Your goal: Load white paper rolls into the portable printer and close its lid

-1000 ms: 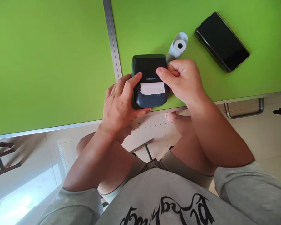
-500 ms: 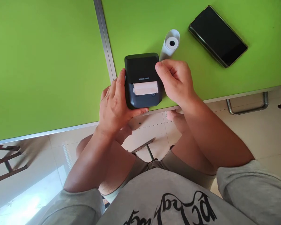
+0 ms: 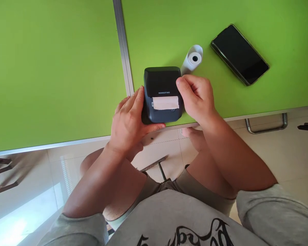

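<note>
A small dark label printer (image 3: 162,92) sits at the near edge of the green table (image 3: 53,68), with a white strip of paper (image 3: 165,102) showing at its slot. My left hand (image 3: 129,119) clasps the printer's left side, thumb under its front edge. My right hand (image 3: 197,97) is curled against the printer's right side, thumb near the lid's corner. Just behind the printer lies a white paper roll (image 3: 192,60).
A black phone (image 3: 240,54) lies face up at the far right of the table. A metal seam (image 3: 123,48) splits the tabletop into two panels. Below the table edge are my knees, a tiled floor and a metal bracket (image 3: 267,126).
My left index finger slid off the printer's top to its left side. The right hand stayed curled at the right side. The view shifted slightly.
</note>
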Available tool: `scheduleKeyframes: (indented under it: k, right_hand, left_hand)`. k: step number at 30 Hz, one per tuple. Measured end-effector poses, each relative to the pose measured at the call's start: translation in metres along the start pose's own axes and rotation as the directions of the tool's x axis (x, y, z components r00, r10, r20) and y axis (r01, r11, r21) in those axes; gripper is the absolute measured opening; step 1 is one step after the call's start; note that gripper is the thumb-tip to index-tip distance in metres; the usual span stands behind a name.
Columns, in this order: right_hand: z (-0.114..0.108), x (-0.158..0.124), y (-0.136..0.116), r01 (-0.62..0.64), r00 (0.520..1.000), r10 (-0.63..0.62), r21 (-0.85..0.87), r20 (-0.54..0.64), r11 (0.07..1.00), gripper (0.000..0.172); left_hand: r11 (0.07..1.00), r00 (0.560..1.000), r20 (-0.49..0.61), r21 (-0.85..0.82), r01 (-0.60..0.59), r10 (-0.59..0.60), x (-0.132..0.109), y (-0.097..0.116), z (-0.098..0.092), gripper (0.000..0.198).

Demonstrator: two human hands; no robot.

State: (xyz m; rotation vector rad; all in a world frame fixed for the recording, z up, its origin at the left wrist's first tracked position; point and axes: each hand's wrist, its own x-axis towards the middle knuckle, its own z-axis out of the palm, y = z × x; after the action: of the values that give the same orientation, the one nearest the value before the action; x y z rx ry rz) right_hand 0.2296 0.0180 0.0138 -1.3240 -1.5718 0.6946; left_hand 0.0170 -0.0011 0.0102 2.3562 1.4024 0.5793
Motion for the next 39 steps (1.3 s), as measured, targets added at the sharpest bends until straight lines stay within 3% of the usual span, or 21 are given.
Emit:
scheduleKeyframes:
  k: [7, 13, 19, 27, 33, 39]
  right_hand:
    - [0.002, 0.001, 0.003, -0.028, 0.999, 0.027, 0.071, 0.021, 0.997, 0.061]
    - [0.004, -0.001, 0.000, -0.042, 0.998, 0.041, -0.012, -0.055, 0.999, 0.043]
    - [0.003, -0.003, 0.002, -0.059, 0.997, 0.058, -0.007, -0.044, 0.998, 0.052]
    - [-0.001, -0.008, 0.010, -0.042, 0.999, 0.042, 0.085, 0.001, 0.995, 0.041]
    - [0.000, -0.013, 0.014, -0.028, 0.997, 0.037, 0.128, -0.067, 0.991, 0.037]
    - [0.000, 0.002, -0.002, 0.071, 0.983, -0.060, 0.059, -0.175, 0.996, 0.029]
  left_hand:
    - [1.000, 1.000, -0.007, -0.018, 0.010, -0.010, 0.001, -0.003, -0.001, 0.107]
    - [0.998, 1.000, 0.016, -0.055, -0.001, 0.002, 0.004, -0.004, -0.003, 0.108]
    - [0.999, 1.000, 0.018, -0.033, 0.004, -0.003, 0.006, -0.004, -0.002, 0.106]
    - [0.999, 1.000, -0.010, 0.054, 0.005, -0.005, 0.004, -0.005, 0.008, 0.113]
    - [0.998, 1.000, -0.011, 0.063, -0.002, 0.003, 0.003, -0.005, 0.010, 0.114]
    - [0.999, 1.000, 0.017, 0.045, 0.002, -0.002, 0.003, -0.001, 0.008, 0.115]
